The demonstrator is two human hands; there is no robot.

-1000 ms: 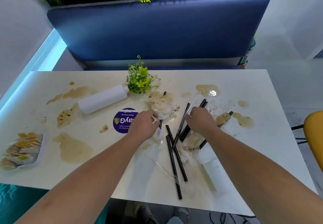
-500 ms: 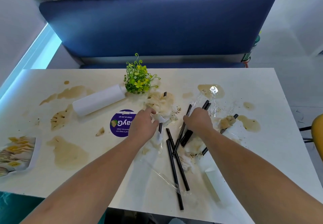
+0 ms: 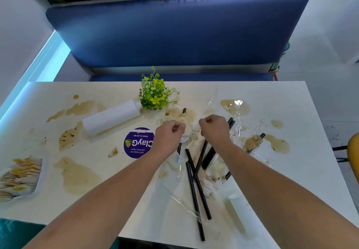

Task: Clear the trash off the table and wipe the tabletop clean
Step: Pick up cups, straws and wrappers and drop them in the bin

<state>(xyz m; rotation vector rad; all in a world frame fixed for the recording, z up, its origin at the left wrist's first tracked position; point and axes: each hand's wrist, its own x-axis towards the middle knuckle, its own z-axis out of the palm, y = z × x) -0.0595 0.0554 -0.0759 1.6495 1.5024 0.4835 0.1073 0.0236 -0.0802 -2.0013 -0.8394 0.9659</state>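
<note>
Head view: your left hand and right hand hang side by side, not touching, over the middle of the tabletop. Both have fingers curled in, but you can't tell whether either grips anything. Left hand is at the near edge of a soggy napkin. Right hand is over the black straws, which fan out twd the near edge, mixed w/ clear plastic wrap. A brown wad sits right of your right wrist. Brown spills mark both halves. A white bottle lies on its side left of your hands, far end at a flower sprig. A purple sticker is partly under your left wrist. A tray of packets is at the near-left edge; a white paper tube lies near right.
</note>
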